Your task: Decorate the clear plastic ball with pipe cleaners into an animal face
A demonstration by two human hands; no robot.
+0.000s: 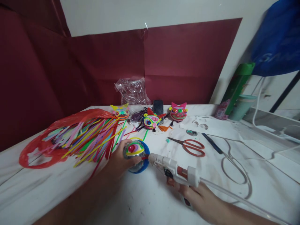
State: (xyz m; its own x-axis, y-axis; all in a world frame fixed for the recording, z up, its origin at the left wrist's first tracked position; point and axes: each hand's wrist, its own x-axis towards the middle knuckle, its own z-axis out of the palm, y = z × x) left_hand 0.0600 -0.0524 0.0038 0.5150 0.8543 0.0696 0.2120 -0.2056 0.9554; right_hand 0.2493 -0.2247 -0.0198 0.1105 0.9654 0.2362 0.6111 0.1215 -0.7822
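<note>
A clear round ball point(135, 150) with a blue rim and a pink, purple and yellow eye shape on it is in my left hand point(122, 159), fingers wrapped around its left side and thumb across the front. My right hand point(187, 190) grips a white glue gun point(173, 168) by its handle. The gun's red nozzle points left and meets the ball's right side; whether glue is coming out cannot be seen. A clear glue stick extends from the gun's back.
Colourful strips point(82, 140) lie on a red plastic bag point(28, 157) at left. Three decorated balls point(152, 121) stand behind. Orange-handled scissors point(192, 147), a cable point(234, 179), a phone point(158, 107), paper point(211, 123) and a green box point(237, 87) are further back or right.
</note>
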